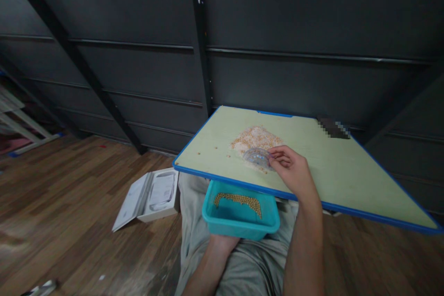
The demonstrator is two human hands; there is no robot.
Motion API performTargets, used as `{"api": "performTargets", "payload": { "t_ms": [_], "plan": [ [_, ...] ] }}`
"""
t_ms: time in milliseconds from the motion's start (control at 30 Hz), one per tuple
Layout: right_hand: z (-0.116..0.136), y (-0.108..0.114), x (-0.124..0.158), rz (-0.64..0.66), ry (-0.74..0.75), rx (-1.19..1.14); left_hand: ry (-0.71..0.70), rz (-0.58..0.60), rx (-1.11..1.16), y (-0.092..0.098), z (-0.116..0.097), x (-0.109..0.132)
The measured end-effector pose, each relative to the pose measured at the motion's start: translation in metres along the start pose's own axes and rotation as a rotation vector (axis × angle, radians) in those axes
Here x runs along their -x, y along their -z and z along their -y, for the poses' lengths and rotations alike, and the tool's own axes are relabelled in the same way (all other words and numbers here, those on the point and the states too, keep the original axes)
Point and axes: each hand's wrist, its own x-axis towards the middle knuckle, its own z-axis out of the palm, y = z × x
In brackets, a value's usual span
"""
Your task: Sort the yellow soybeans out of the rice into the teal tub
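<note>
Head view: teal tub (243, 230) lengthwise left-right

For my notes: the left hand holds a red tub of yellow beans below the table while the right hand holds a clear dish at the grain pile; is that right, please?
Not quite: the head view shows the tub is teal, not red. The left hand holds it below the table, and the right hand holds the clear dish at the grain pile.
</note>
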Motion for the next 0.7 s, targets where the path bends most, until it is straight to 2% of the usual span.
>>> {"api": "performTargets", "payload": {
  "t_ms": [167, 433, 600, 700],
  "plan": [
    [-0.001, -0.001, -0.001, 0.012, 0.003, 0.019, 0.009, -0.047, 0.003, 0.0, 0.0, -0.001],
    [0.001, -0.001, -0.001, 0.049, -0.008, 0.022, -0.005, -0.055, 0.01, -0.003, 0.0, -0.001],
    [0.003, -0.002, 0.0, 0.059, -0.009, 0.013, -0.003, -0.024, 0.006, -0.01, 0.001, -0.002],
    [0.004, -0.002, 0.0, 0.07, -0.016, 0.004, -0.02, -0.06, -0.022, -0.015, 0.002, -0.001]
  ]
}}
